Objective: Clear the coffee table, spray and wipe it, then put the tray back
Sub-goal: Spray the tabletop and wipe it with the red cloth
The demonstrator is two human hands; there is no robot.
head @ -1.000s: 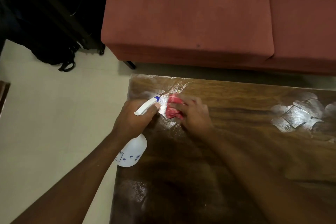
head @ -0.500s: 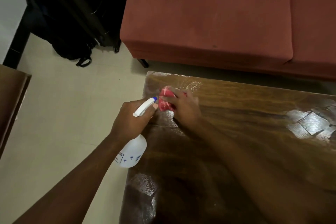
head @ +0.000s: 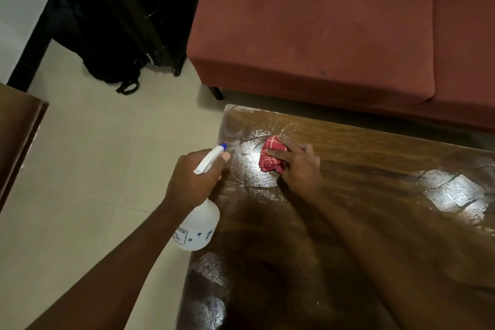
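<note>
The dark wooden coffee table (head: 375, 169) fills the right half of the view, its far left corner shiny and wet. My right hand (head: 297, 169) presses a bunched red cloth (head: 272, 159) flat on that wet patch. My left hand (head: 195, 179) grips a white spray bottle (head: 197, 225) by its neck, just off the table's left edge, with the blue-tipped nozzle (head: 222, 146) pointing toward the corner. No tray is in view.
A red sofa (head: 334, 29) stands close behind the table's far edge. A black bag (head: 120, 21) leans on the pale tiled floor (head: 93, 155) at the back left. A brown furniture corner (head: 18, 128) juts in at the left.
My right hand has slid the red cloth a little right, away from the nozzle, uncovering a wet round patch. The view shifted left; the bottle stays held in my left hand.
</note>
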